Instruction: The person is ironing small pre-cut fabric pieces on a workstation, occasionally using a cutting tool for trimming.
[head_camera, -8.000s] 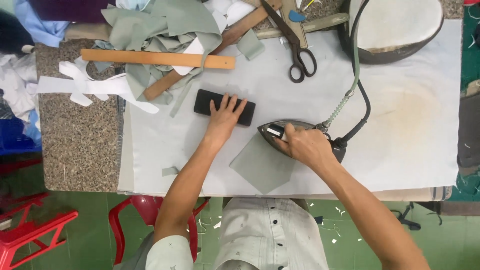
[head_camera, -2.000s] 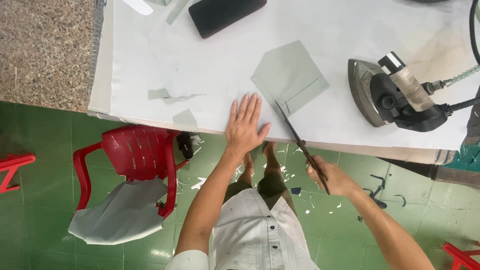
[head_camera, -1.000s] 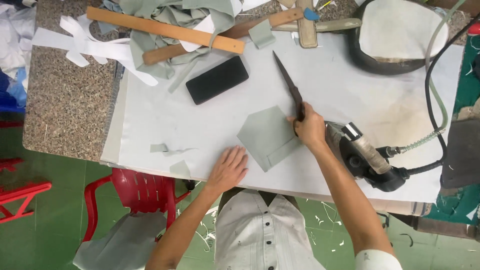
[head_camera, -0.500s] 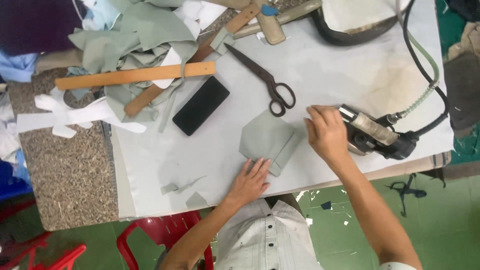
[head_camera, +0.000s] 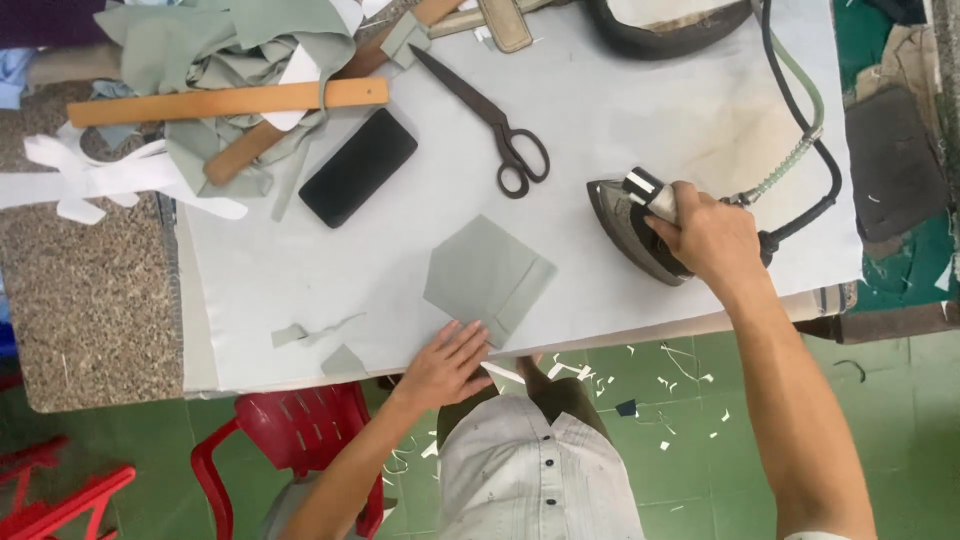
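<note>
Two hands: right hand (head_camera: 712, 236) now gripping iron (head_camera: 640, 228)

A pale grey-green fabric piece (head_camera: 487, 278) lies on a white table cover (head_camera: 640, 130), with dark metal scissors (head_camera: 490, 122), a black phone (head_camera: 358, 181), a dark grey iron (head_camera: 632, 228), a tan wooden ruler (head_camera: 228, 102), a speckled brown-grey stone counter (head_camera: 85, 300) and a red plastic chair (head_camera: 290, 440).
</note>
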